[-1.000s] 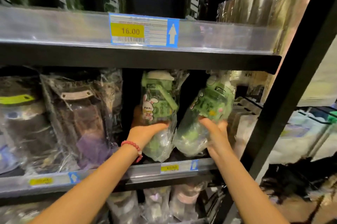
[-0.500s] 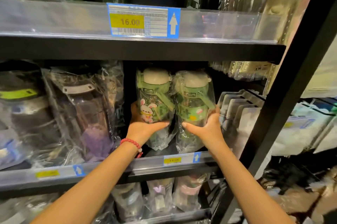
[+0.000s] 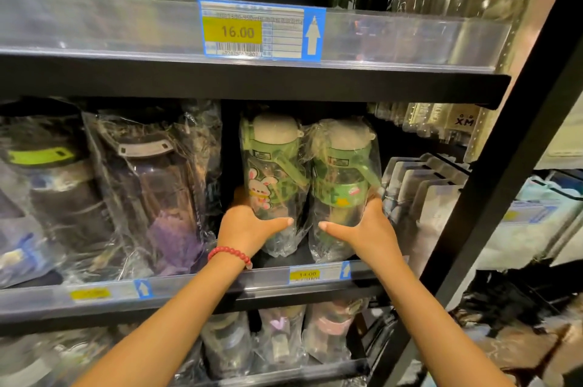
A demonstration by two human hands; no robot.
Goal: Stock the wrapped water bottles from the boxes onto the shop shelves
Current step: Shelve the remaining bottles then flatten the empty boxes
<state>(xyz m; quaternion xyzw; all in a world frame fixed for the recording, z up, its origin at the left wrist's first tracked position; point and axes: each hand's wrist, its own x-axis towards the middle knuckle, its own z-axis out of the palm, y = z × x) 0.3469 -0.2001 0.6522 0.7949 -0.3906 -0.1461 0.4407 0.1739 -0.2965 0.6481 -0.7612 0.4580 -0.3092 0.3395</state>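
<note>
Two wrapped green water bottles stand upright side by side on the middle shelf (image 3: pixel 220 284), touching each other: the left bottle (image 3: pixel 273 178) with a rabbit sticker and the right bottle (image 3: pixel 345 184) just beside it. Both sit a little behind the shelf's clear front rail, between dark wrapped bottles (image 3: pixel 145 191) on the left and flat packaged goods (image 3: pixel 422 197) on the right.

The step in hand looks like seating the pair squarely. To do it well, keep both bottles upright, press them gently together so no gap opens, line their fronts up with the neighbours, and let go only once the bases rest flat, since the loose slippery wrap could let one tip.

The left hand (image 3: pixel 249 225), with a red bead bracelet (image 3: pixel 230 252) at the wrist, grips the left bottle low down, thumb across the front and fingers curled round the far side. The right hand (image 3: pixel 366 229) mirrors it on the right bottle. Both forearms reach up and forward over the rail, thumbs pointing toward each other.
</note>
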